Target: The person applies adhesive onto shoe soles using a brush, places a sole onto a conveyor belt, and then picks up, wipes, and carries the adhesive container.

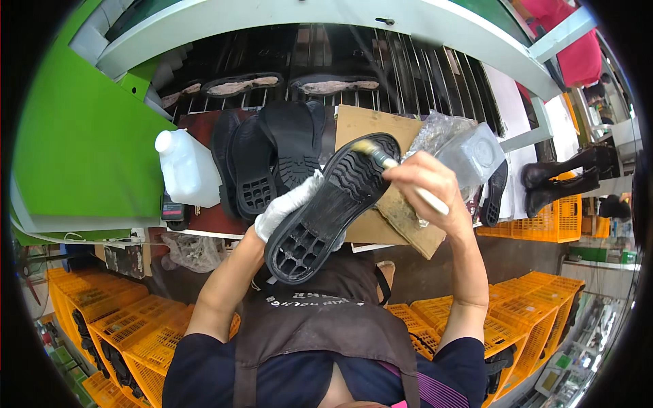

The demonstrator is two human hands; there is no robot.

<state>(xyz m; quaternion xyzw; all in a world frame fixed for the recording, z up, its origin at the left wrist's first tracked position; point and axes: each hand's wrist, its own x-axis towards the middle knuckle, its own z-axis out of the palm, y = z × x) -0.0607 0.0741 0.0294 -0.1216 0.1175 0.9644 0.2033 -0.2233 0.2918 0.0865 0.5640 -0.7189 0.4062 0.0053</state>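
The gloved left hand [291, 202] gripped a black shoe sole [320, 217] slantwise across the bench's near edge [207, 233], toe over cardboard [371, 121]; the bare right hand [430, 182], elbow bent, clasped a brush [384, 160], bristles at the toe tread. White lettering [309, 298] crossed the brown apron [326, 338]. Dark floor [435, 272] separated bench from orange crates [537, 302].

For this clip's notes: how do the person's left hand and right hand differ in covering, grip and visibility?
The left hand wears a white glove; the right hand is bare. The left hand supports a black shoe sole, while the right hand grips a brush. The sole hides much of the left hand; most of the right hand shows. Both are holding something.
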